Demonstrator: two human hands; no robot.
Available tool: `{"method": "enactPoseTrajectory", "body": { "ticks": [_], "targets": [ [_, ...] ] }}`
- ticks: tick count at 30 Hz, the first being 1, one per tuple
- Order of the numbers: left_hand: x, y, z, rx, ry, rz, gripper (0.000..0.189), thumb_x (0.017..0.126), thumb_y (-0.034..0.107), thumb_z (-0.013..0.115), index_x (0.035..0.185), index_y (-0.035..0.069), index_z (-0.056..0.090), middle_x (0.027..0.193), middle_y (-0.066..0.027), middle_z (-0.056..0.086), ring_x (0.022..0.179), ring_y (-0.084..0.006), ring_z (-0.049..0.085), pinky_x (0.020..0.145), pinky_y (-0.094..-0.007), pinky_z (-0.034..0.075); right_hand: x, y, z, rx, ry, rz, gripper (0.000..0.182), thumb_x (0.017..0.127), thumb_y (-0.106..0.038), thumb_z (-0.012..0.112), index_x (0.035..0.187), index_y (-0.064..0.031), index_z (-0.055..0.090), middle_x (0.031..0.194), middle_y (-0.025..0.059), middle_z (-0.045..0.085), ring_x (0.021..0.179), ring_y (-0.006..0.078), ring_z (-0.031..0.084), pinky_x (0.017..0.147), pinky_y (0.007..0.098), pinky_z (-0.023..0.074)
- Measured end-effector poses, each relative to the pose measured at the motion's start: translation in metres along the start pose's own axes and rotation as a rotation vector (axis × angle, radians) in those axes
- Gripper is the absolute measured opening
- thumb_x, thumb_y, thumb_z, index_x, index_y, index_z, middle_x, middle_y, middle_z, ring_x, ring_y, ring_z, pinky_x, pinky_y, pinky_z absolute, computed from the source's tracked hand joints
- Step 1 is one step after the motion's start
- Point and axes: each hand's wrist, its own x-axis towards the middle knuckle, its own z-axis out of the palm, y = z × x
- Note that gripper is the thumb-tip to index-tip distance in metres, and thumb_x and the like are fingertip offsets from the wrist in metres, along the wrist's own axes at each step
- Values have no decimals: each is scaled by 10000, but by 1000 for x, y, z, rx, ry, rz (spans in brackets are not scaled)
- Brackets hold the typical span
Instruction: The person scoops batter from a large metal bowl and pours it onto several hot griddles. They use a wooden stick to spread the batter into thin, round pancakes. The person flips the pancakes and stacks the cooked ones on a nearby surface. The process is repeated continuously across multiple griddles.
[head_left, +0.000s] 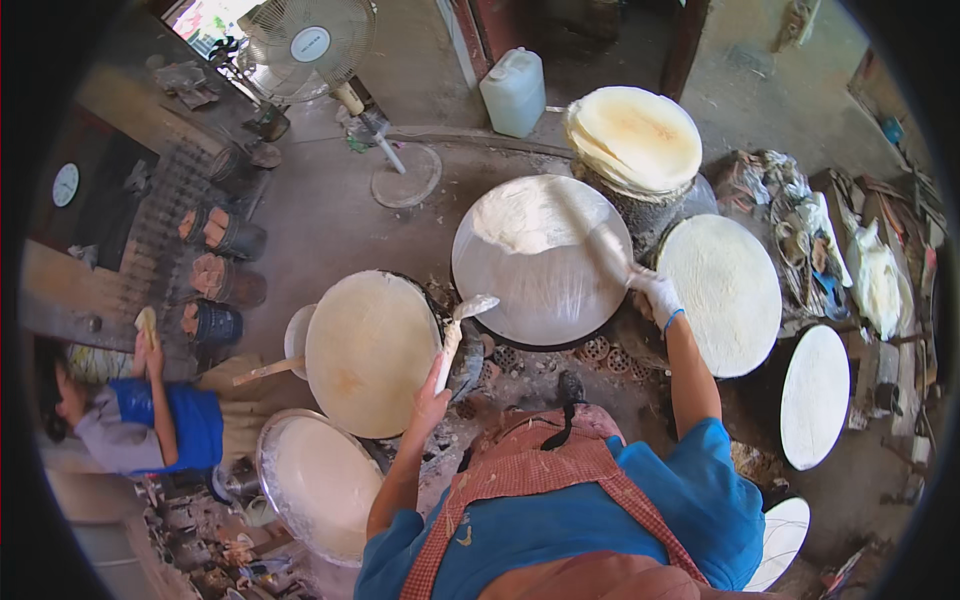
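Note:
My left hand (430, 401) is closed on the batter-coated handle of a ladle (475, 306), whose bowl hangs by the near left rim of a round griddle (540, 300). In my gloved right hand (658, 295) is a flat, blurred spreading tool (606, 244), held over that griddle's right side. Pale batter (540, 214) covers the griddle's far part; its near part shows bare, streaked metal. Left of the ladle, a thin flatbread (371, 352) covers another griddle. A third griddle, right of my right hand, bears a white sheet of batter (720, 296).
A wide basin of batter (319, 484) stands at lower left. Stacked flatbreads (637, 139) rise behind the middle griddle, near a plastic jerrycan (514, 91) and a standing fan (309, 49). Coal briquettes (596, 350) lie by my feet. Another person (169, 427) is at far left.

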Motion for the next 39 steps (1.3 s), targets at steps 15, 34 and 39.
{"method": "enactPoseTrajectory", "body": {
  "ticks": [15, 34, 39],
  "targets": [
    [-17, 42, 25, -15, 143, -216, 713, 688, -27, 471, 1350, 167, 293, 940, -156, 550, 825, -236, 552, 708, -309, 438, 110, -26, -14, -265, -496, 76, 337, 723, -204, 645, 1017, -39, 630, 446, -28, 406, 338, 84, 336, 321, 248, 252],
    [-144, 76, 60, -1351, 85, -669, 624, 835, 66, 460, 1348, 285, 181, 515, 25, 292, 362, -65, 260, 340, -193, 246, 147, -46, -35, -376, -713, -135, 569, 687, -270, 705, 1157, 0, 533, 720, 41, 578, 636, 94, 493, 597, 241, 405],
    [-165, 94, 66, -1369, 207, -743, 616, 837, 68, 460, 1349, 275, 188, 518, 27, 290, 365, -63, 254, 350, -190, 246, 169, -82, 23, -623, -728, 99, 407, 715, -261, 652, 1071, -68, 613, 437, -31, 400, 350, 92, 367, 339, 240, 298]
  ]
}}
